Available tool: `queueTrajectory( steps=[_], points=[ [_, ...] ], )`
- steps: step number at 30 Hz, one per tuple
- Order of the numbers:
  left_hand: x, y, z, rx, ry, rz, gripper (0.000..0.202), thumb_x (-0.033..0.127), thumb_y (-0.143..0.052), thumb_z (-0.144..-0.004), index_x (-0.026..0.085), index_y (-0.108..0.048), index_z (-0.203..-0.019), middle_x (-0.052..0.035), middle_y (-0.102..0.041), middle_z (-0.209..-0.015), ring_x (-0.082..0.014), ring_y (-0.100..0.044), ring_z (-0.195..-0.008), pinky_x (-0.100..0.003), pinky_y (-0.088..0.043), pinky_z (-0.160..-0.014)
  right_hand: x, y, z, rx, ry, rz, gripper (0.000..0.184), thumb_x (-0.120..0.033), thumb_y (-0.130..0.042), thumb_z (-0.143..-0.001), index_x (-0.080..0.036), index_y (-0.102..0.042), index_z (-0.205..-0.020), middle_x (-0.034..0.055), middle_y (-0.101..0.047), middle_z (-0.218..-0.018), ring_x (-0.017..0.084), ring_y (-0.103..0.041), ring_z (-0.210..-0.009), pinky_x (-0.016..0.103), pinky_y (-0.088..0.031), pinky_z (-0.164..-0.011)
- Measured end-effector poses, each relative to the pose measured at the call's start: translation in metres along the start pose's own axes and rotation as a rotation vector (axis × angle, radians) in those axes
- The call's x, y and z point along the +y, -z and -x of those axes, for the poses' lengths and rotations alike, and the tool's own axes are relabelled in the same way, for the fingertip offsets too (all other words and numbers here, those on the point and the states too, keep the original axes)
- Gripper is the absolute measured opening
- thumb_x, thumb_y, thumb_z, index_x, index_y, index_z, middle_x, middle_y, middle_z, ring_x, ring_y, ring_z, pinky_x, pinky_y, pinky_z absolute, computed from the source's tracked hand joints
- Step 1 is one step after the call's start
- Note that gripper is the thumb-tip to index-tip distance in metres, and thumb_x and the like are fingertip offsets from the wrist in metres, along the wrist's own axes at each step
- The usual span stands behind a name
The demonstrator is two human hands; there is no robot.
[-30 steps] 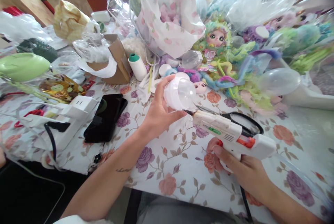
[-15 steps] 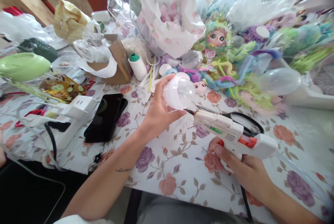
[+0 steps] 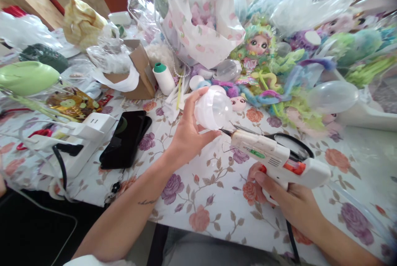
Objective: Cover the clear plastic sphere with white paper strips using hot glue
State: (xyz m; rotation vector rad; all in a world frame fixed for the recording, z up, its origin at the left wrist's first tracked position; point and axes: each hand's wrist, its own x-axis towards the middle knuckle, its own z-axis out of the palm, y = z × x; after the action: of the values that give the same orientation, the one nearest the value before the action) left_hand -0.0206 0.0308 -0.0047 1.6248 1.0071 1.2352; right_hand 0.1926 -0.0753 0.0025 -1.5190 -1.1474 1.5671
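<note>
Glue gun has shifted slightly rightward since the earlier frame; ball nearly unmoved. Left hand pinches ball between curved fingers and thumb, presumably steadying its rim beside the nozzle. Right hand wraps gun's grip, apparently for aim. Beyond left hand: bag, pink items inside; leftward, box holding clear plastic.

Open cloth lies front centre, with phones blocking the left, glue gun and scissors the right.
</note>
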Motion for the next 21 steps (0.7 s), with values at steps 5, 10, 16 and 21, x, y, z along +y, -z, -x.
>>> queueTrajectory(
  steps=[5,10,16,21],
  points=[
    [-0.0013,0.0006,-0.0006,-0.014,-0.016,-0.007,0.088,0.031,-0.084,-0.072,0.041,-0.032,-0.143,-0.0045,-0.029,-0.158,-0.0369,-0.033,-0.145,-0.048,-0.057,-0.099,0.0012,0.0012,-0.0008,-0.024,0.027,0.025,0.039,-0.052,-0.057,-0.089,-0.023,-0.053,-0.065,0.0014,-0.057,-0.057,0.016,-0.054,-0.055,0.029,-0.046,-0.052],
    [0.0011,0.0001,0.0000,-0.002,0.000,0.011,0.087,0.032,-0.084,-0.072,0.041,-0.034,-0.142,-0.0042,-0.031,-0.157,-0.0372,-0.034,-0.145,-0.048,-0.058,-0.098,-0.0015,-0.0003,0.0002,0.016,0.011,0.056,0.037,-0.051,-0.059,-0.087,-0.023,-0.053,-0.064,0.0004,-0.055,-0.056,0.017,-0.055,-0.056,0.029,-0.046,-0.052],
    [0.0031,-0.0003,0.0005,0.010,0.017,0.018,0.086,0.030,-0.084,-0.072,0.041,-0.035,-0.141,-0.0037,-0.031,-0.157,-0.0370,-0.032,-0.146,-0.046,-0.059,-0.097,-0.0033,-0.0016,0.0016,0.041,-0.007,0.034,0.035,-0.051,-0.061,-0.087,-0.023,-0.052,-0.067,-0.0002,-0.055,-0.056,0.016,-0.052,-0.056,0.029,-0.045,-0.052],
    [0.0014,0.0001,0.0003,0.016,-0.001,-0.004,0.085,0.033,-0.084,-0.072,0.041,-0.035,-0.142,-0.0036,-0.032,-0.156,-0.0374,-0.032,-0.146,-0.046,-0.059,-0.097,-0.0039,-0.0028,0.0023,0.053,-0.006,-0.006,0.036,-0.053,-0.063,-0.085,-0.023,-0.052,-0.068,-0.0006,-0.054,-0.056,0.016,-0.051,-0.056,0.028,-0.043,-0.051]
  ],
)
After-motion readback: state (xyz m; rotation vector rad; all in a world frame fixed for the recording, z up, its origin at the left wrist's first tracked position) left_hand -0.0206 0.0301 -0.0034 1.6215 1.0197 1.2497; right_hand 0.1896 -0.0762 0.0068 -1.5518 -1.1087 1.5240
